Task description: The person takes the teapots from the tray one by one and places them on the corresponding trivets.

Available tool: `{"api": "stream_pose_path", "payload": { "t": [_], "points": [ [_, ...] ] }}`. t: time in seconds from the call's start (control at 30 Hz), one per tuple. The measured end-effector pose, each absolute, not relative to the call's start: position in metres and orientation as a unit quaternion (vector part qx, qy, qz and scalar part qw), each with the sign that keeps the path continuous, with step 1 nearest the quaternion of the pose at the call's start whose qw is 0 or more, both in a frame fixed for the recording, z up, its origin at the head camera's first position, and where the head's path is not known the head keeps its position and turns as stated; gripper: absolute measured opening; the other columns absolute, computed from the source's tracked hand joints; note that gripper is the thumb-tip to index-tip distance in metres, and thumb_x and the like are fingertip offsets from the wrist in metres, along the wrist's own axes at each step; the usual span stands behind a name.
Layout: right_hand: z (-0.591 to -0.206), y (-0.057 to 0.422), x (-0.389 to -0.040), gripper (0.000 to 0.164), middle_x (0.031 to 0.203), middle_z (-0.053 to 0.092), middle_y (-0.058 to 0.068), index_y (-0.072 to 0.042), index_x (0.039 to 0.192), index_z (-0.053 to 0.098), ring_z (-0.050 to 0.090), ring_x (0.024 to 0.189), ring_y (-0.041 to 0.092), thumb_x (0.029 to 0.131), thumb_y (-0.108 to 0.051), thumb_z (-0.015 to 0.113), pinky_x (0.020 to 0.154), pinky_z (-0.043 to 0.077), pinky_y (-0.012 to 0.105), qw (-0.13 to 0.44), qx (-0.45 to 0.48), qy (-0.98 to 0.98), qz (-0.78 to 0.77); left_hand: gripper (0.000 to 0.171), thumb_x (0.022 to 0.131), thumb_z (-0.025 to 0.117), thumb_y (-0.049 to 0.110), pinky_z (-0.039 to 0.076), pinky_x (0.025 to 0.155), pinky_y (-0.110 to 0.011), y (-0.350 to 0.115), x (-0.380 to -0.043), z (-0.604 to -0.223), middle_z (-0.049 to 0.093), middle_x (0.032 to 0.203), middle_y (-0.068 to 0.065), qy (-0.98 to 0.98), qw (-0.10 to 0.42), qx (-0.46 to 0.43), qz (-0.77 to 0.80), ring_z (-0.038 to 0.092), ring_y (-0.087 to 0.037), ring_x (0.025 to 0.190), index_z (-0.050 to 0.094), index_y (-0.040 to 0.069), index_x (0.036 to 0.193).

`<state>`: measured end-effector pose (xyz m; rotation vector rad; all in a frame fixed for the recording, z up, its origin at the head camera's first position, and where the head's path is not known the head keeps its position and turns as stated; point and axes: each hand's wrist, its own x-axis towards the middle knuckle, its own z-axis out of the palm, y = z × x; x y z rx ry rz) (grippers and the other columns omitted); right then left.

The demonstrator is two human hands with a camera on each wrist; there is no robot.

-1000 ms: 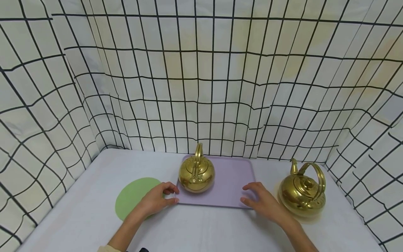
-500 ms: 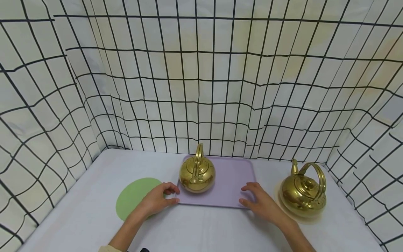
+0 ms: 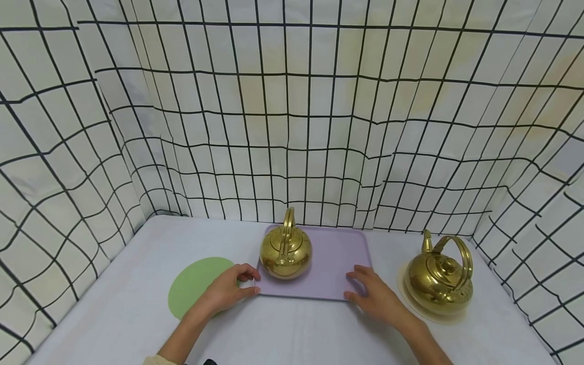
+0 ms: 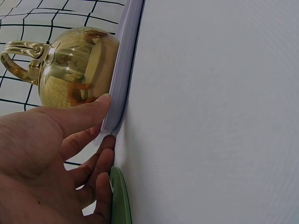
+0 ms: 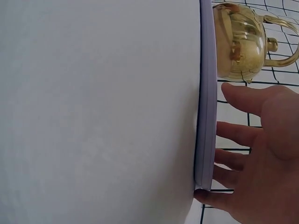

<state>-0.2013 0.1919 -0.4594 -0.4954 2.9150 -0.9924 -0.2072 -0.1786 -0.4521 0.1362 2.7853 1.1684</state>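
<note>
A gold kettle stands upright on the left part of a lilac rectangular tray, its arched handle up. My left hand is at the tray's front left corner, with the thumb against the rim and the other fingers loosely bent beside the left edge. Over the tray's front right corner, my right hand has its thumb and fingers spread apart with nothing between them. In the right wrist view, that hand lies along the tray's edge, the little fingertip near the corner; whether the thumb touches the tray, I cannot tell.
A second gold kettle stands on a cream round mat to the right of my right hand. Beneath my left forearm lies a green round mat. White walls with a black grid surround the white-covered table.
My right hand has shifted slightly left along the tray's front edge. My left hand, the tray and both kettles stay where they were.
</note>
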Motion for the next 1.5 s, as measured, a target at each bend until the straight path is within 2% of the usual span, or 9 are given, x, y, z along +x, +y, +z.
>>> {"api": "stream_pose_path", "payload": {
  "t": [0.33, 0.63, 0.73, 0.83, 0.9, 1.17, 1.5],
  "points": [
    [-0.459, 0.19, -0.2, 0.046, 0.15, 0.056, 0.025, -0.006, 0.131, 0.069, 0.05, 0.14, 0.05, 0.092, -0.03, 0.078, 0.113, 0.043, 0.067, -0.005, -0.161, 0.948, -0.274, 0.023, 0.086, 0.085, 0.017, 0.052, 0.102, -0.049, -0.175, -0.208, -0.451, 0.071, 0.111, -0.001, 0.92, 0.061, 0.045, 0.384, 0.063, -0.019, 0.108, 0.072, 0.019, 0.105],
    [-0.459, 0.189, -0.199, 0.048, 0.15, 0.056, 0.024, -0.007, 0.133, 0.068, 0.05, 0.14, 0.049, 0.092, -0.031, 0.078, 0.114, 0.042, 0.066, 0.006, -0.155, 0.948, -0.277, 0.024, 0.083, 0.086, 0.016, 0.052, 0.102, -0.051, -0.176, -0.206, -0.451, 0.07, 0.111, -0.003, 0.917, 0.059, 0.031, 0.393, 0.063, -0.021, 0.109, 0.074, 0.017, 0.104],
    [-0.458, 0.189, -0.198, 0.048, 0.15, 0.056, 0.023, -0.008, 0.133, 0.068, 0.051, 0.14, 0.049, 0.092, -0.031, 0.079, 0.114, 0.042, 0.066, 0.003, -0.158, 0.948, -0.277, 0.023, 0.085, 0.084, 0.015, 0.054, 0.094, -0.045, -0.177, -0.207, -0.451, 0.071, 0.109, -0.004, 0.907, 0.057, 0.023, 0.416, 0.063, -0.02, 0.105, 0.074, 0.015, 0.105],
    [-0.457, 0.189, -0.198, 0.048, 0.15, 0.057, 0.023, -0.008, 0.133, 0.068, 0.051, 0.14, 0.048, 0.091, -0.031, 0.079, 0.114, 0.043, 0.066, 0.001, -0.161, 0.947, -0.277, 0.018, 0.09, 0.079, 0.015, 0.055, 0.085, -0.036, -0.179, -0.209, -0.449, 0.073, 0.106, -0.003, 0.893, 0.055, 0.007, 0.447, 0.065, -0.018, 0.102, 0.074, 0.012, 0.107],
    [-0.456, 0.189, -0.198, 0.049, 0.15, 0.056, 0.023, -0.008, 0.133, 0.068, 0.051, 0.14, 0.048, 0.091, -0.031, 0.079, 0.114, 0.042, 0.066, 0.004, -0.161, 0.948, -0.276, 0.014, 0.094, 0.075, 0.016, 0.055, 0.082, -0.034, -0.18, -0.21, -0.446, 0.074, 0.106, -0.002, 0.888, 0.052, -0.002, 0.457, 0.067, -0.019, 0.102, 0.074, 0.012, 0.107],
    [-0.458, 0.19, -0.201, 0.049, 0.151, 0.056, 0.02, -0.011, 0.134, 0.068, 0.05, 0.142, 0.047, 0.091, -0.033, 0.079, 0.113, 0.043, 0.066, 0.008, -0.155, 0.952, -0.265, 0.014, 0.097, 0.07, 0.017, 0.053, 0.076, -0.028, -0.181, -0.217, -0.435, 0.076, 0.109, -0.007, 0.886, 0.005, -0.004, 0.464, 0.071, -0.02, 0.099, 0.074, 0.008, 0.108],
    [-0.457, 0.189, -0.201, 0.049, 0.152, 0.055, 0.021, -0.01, 0.134, 0.068, 0.049, 0.143, 0.047, 0.092, -0.031, 0.079, 0.114, 0.042, 0.066, 0.014, -0.147, 0.951, -0.271, 0.021, 0.1, 0.069, 0.022, 0.053, 0.085, -0.028, -0.178, -0.223, -0.423, 0.074, 0.119, -0.01, 0.873, -0.05, 0.007, 0.485, 0.07, -0.027, 0.111, 0.072, 0.01, 0.117]
  ]
}}
